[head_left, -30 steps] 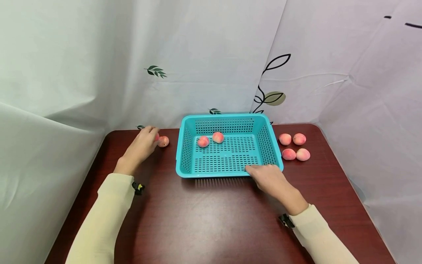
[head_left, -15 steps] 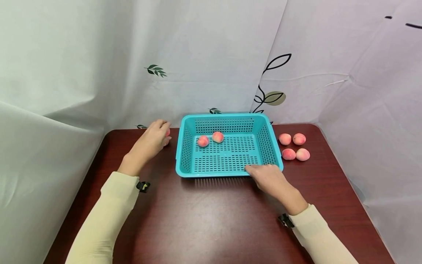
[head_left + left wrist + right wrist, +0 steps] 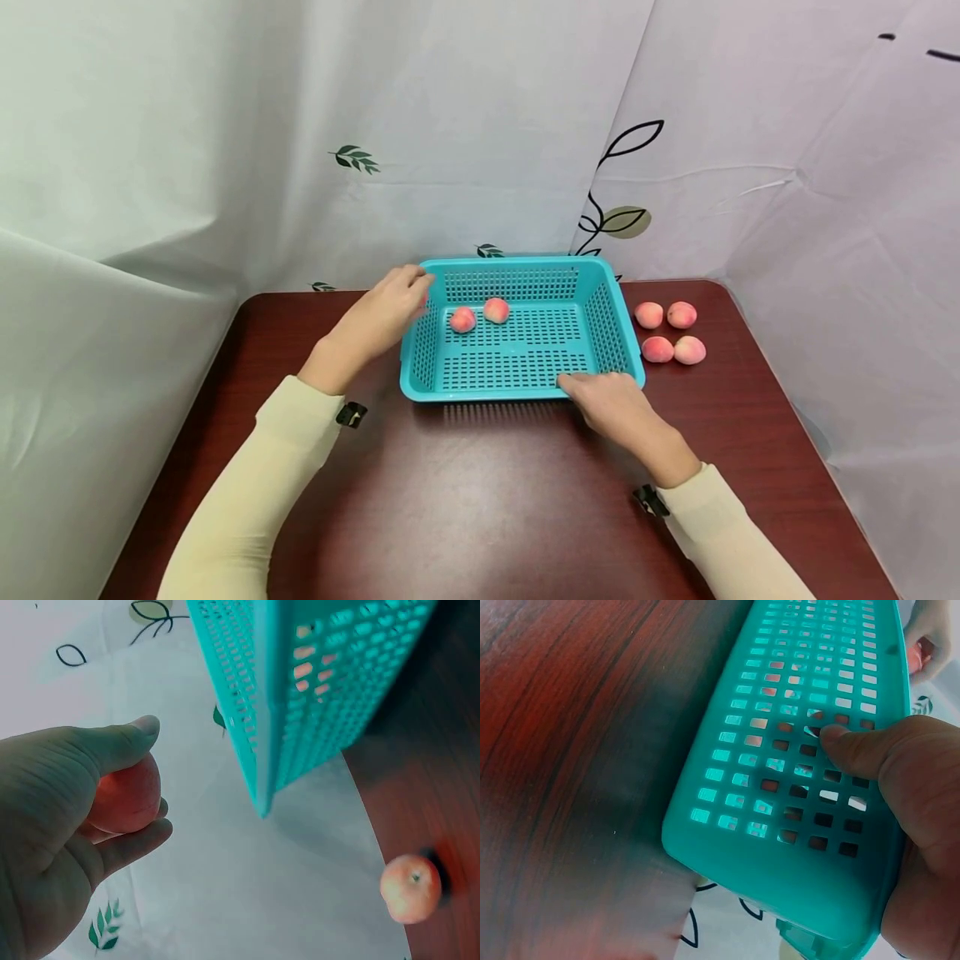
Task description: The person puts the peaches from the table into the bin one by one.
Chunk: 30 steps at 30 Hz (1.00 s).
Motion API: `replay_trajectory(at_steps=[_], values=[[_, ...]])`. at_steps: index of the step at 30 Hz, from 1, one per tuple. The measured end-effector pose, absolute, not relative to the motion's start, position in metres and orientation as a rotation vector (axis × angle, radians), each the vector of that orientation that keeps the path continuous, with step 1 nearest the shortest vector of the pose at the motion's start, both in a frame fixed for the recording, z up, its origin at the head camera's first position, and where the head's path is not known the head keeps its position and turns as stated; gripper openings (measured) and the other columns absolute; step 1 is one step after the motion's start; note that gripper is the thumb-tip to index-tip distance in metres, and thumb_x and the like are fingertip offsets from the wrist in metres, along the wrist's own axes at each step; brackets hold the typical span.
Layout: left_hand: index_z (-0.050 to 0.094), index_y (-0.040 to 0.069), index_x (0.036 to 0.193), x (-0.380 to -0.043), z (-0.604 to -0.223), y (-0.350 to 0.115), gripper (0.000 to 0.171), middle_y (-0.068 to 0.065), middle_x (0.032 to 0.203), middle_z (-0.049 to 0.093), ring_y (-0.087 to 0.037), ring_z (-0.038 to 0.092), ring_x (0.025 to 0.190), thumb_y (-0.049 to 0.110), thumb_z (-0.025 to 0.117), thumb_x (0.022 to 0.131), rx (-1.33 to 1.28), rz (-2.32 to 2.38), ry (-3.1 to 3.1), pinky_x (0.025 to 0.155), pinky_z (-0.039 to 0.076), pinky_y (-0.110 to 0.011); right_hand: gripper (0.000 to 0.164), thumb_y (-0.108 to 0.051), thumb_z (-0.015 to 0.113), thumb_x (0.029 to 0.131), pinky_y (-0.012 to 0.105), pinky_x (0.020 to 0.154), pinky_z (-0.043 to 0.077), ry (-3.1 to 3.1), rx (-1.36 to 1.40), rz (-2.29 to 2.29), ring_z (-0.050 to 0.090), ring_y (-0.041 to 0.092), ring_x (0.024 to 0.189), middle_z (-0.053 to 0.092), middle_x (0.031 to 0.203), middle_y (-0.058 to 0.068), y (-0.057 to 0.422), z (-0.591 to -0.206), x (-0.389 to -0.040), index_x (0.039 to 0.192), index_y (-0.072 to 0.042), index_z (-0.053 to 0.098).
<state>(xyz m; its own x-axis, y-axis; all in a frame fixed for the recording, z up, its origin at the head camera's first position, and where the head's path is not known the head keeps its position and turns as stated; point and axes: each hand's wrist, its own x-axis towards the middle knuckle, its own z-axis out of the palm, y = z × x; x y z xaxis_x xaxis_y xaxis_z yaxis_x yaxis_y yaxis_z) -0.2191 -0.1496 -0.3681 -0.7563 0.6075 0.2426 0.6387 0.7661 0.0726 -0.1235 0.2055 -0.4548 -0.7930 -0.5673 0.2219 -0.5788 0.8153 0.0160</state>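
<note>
My left hand (image 3: 381,317) holds a red-pink peach (image 3: 129,796) between thumb and fingers, at the left rim of a turquoise plastic basket (image 3: 487,397). In the head view that peach is mostly covered by the hand. Two peaches (image 3: 462,320) lie inside the basket, toward its back left. With the thumb against the outer front wall, my right hand (image 3: 611,407) grips the basket's front rim near the right corner. Another peach (image 3: 411,889) sits on the table left of the basket; the left hand hides it in the head view.
Several peaches (image 3: 657,349) lie grouped on the dark red-brown table (image 3: 480,500), to the right of the basket. Behind the basket and at both sides hangs a pale curtain (image 3: 465,125) with leaf prints.
My left hand has carried the peach rightward from the table's left side to the basket's left rim. The right hand keeps its grip, and the basket stays in place.
</note>
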Motion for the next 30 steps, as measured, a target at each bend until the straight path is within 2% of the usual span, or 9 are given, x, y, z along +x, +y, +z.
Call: replay_trajectory(at_steps=[9, 12, 16, 19, 30], values=[[0.06, -0.006, 0.133, -0.229, -0.361, -0.121, 0.036, -0.02, 0.123, 0.061, -0.034, 0.058, 0.117, 0.008, 0.067, 0.1, -1.11, -0.194, -2.706, 0.099, 0.055, -0.042, 0.03, 0.004, 0.06, 0.09, 0.027, 0.045, 0.022, -2.778, 0.885, 0.078, 0.03, 0.013, 0.047, 0.042, 0.062, -0.005, 0.206, -0.454, -0.124, 0.077, -0.017, 0.044], [0.062, -0.005, 0.126, -0.234, -0.359, -0.11, 0.029, -0.016, 0.113, 0.061, -0.03, 0.059, 0.105, 0.009, 0.066, 0.1, -1.148, -0.138, -2.669, 0.09, 0.056, -0.037, 0.03, 0.004, 0.06, 0.091, 0.027, 0.045, 0.022, -2.781, 0.883, 0.079, 0.029, 0.013, 0.047, 0.041, 0.062, -0.005, 0.206, -0.454, -0.123, 0.077, -0.017, 0.044], [0.063, -0.002, 0.114, -0.241, -0.357, -0.097, 0.017, -0.012, 0.1, 0.058, -0.025, 0.056, 0.088, 0.008, 0.065, 0.1, -1.191, -0.075, -2.616, 0.076, 0.052, -0.032, 0.03, 0.005, 0.059, 0.091, 0.027, 0.045, 0.022, -2.781, 0.88, 0.078, 0.029, 0.013, 0.047, 0.041, 0.062, -0.005, 0.206, -0.454, -0.124, 0.078, -0.017, 0.044], [0.063, -0.001, 0.109, -0.247, -0.358, -0.088, 0.012, -0.011, 0.096, 0.057, -0.023, 0.054, 0.081, 0.008, 0.064, 0.1, -1.223, -0.058, -2.606, 0.07, 0.048, -0.03, 0.029, 0.004, 0.059, 0.091, 0.027, 0.045, 0.022, -2.783, 0.881, 0.08, 0.029, 0.013, 0.047, 0.041, 0.062, -0.005, 0.206, -0.454, -0.124, 0.078, -0.017, 0.044], [0.064, -0.001, 0.119, -0.268, -0.357, -0.06, 0.026, -0.014, 0.108, 0.061, -0.025, 0.059, 0.095, 0.013, 0.071, 0.098, -1.279, -0.069, -2.76, 0.083, 0.053, -0.032, 0.03, 0.006, 0.058, 0.09, 0.027, 0.045, 0.02, -2.78, 0.888, 0.086, 0.028, 0.013, 0.047, 0.04, 0.063, -0.006, 0.205, -0.454, -0.123, 0.078, -0.017, 0.042]])
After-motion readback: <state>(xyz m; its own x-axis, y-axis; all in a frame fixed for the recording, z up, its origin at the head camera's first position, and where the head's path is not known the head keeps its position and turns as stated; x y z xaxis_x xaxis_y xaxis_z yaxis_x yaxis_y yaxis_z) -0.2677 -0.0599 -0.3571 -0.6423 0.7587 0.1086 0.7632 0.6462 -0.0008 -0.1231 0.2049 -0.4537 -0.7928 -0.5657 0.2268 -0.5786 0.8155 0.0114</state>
